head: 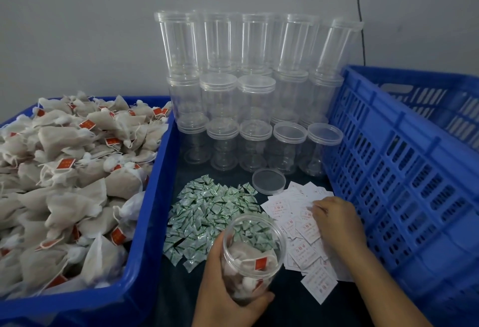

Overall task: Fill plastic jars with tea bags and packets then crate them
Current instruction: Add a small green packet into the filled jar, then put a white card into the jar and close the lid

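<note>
My left hand (223, 290) grips a clear plastic jar (252, 256), lidless and tilted toward me, with tea bags inside. My right hand (337, 223) rests on a spread of white paper slips with red print (303, 225), fingertips pinching at one slip. A pile of small green-and-white packets (210, 212) lies between the hands and the stacked jars. A loose clear lid (268, 181) lies on the dark table behind the slips. Beige tea bags with red tags (64, 184) fill a blue bin (153, 212) at the left.
Empty clear lidded jars (256, 93) stand stacked in three tiers against the grey wall. A large blue slotted crate (404, 171) stands at the right, its near wall beside my right forearm. A black cable (360, 10) runs down the wall.
</note>
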`<state>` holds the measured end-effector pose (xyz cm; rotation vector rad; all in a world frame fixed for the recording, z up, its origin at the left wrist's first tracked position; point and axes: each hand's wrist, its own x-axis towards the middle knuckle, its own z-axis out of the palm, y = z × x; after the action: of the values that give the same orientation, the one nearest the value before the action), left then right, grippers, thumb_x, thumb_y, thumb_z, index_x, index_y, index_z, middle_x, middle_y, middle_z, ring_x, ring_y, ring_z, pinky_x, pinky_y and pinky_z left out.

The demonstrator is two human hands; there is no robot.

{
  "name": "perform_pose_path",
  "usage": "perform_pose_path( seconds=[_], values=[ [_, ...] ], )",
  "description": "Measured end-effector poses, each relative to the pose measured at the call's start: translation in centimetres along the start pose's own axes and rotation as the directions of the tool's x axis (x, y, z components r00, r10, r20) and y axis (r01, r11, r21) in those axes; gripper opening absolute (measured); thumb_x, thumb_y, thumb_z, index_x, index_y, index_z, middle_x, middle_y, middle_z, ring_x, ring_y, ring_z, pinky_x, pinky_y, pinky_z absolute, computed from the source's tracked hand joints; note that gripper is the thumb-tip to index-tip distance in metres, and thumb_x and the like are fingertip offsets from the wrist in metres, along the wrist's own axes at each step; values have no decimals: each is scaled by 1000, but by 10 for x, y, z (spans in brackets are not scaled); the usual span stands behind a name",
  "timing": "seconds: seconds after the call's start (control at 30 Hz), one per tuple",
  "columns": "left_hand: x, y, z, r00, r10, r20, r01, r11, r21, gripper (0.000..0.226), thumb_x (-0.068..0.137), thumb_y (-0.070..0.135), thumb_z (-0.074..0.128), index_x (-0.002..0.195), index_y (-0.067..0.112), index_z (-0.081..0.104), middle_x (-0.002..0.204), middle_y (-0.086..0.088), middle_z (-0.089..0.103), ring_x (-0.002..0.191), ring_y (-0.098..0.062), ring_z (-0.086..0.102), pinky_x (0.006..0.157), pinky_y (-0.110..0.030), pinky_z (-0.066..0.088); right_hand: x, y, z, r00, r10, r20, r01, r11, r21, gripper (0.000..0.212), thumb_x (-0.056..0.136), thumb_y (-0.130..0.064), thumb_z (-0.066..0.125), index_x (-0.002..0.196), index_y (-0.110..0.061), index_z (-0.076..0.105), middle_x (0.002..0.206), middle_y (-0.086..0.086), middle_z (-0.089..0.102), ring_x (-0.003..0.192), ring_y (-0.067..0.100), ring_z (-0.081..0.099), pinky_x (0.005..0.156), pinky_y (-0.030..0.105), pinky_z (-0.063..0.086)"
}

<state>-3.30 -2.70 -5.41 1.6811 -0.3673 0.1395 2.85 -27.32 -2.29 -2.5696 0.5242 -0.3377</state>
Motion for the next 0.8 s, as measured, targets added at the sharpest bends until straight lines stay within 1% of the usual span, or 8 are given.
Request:
perform_pose_path(
  seconds=[0.07, 0.2, 0.3, 0.43, 0.5, 0.6, 0.7, 0.8],
  values=[
    [0, 3, 1, 1000, -6, -1, 6, 1000, -20, 109, 40, 27, 90, 125, 66, 34, 121, 37, 49, 112, 17, 48, 76, -1, 44, -4, -10, -10, 994, -59, -90, 73, 985, 157, 21, 99, -17, 60, 115, -11, 73, 115, 3, 67, 107, 20, 56, 86, 29, 43],
    [2, 4, 5, 1000, -20, 9, 20, 997, -70, 108, 43, 9, 90, 119, 68, 40, 119, 37, 50, 109, 17, 50, 72, -6, 49, -30, -48, -51, 933, -270, -239, 350, 838, 419, 26, 86, -12, 76, 87, -37, 66, 78, -13, 67, 68, 3, 56, 60, 14, 44],
    [4, 2, 7, 1000, 6, -8, -6, 1000, -25, 111, 43, 9, 90, 126, 62, 37, 119, 34, 50, 111, 12, 51, 73, -2, 46, -57, -80, -79, 804, -549, -230, 593, 703, 394, 7, 83, -30, 75, 79, -35, 71, 77, -16, 68, 69, 3, 58, 61, 11, 43],
    [6, -2, 12, 1000, -4, -11, 4, 1000, 22, 112, 43, 28, 91, 138, 44, 33, 128, 21, 52, 117, -1, 54, 86, -16, 50, -79, -100, -85, 616, -788, 20, 776, 611, 158, 21, 89, -27, 62, 97, -19, 79, 85, -13, 70, 79, 2, 62, 70, 15, 52],
    [7, -4, 15, 999, -49, 2, 49, 999, 24, 111, 44, 38, 89, 140, 37, 33, 132, 12, 53, 121, -8, 53, 94, -31, 50, -81, -104, -79, 608, -785, 117, 780, 619, 95, 15, 93, -22, 61, 94, -25, 76, 83, -13, 64, 77, 6, 60, 70, 27, 56],
    [6, 1, 15, 998, -57, -7, 57, 998, 41, 106, 46, 44, 87, 137, 35, 33, 135, 11, 50, 126, -5, 48, 100, -19, 42, -80, -106, -75, 599, -775, 201, 780, 622, 77, 9, 89, -17, 70, 85, -25, 70, 78, -10, 56, 65, 9, 55, 58, 34, 55],
    [6, 10, 15, 998, -58, 32, 59, 998, -23, 107, 51, 12, 91, 139, 33, 34, 131, 8, 54, 115, -6, 58, 86, -17, 51, -81, -108, -79, 581, -787, 207, 799, 600, 40, 16, 69, -3, 78, 75, -15, 70, 72, -3, 61, 54, 17, 58, 43, 34, 52],
    [6, 14, 16, 998, -45, 32, 48, 995, -88, 103, 52, -5, 88, 134, 34, 38, 128, 10, 55, 112, -5, 59, 81, -18, 53, -80, -112, -82, 587, -759, 282, 788, 615, 14, 15, 78, -1, 75, 86, -14, 76, 84, -1, 68, 71, 19, 65, 62, 33, 57]
  ],
)
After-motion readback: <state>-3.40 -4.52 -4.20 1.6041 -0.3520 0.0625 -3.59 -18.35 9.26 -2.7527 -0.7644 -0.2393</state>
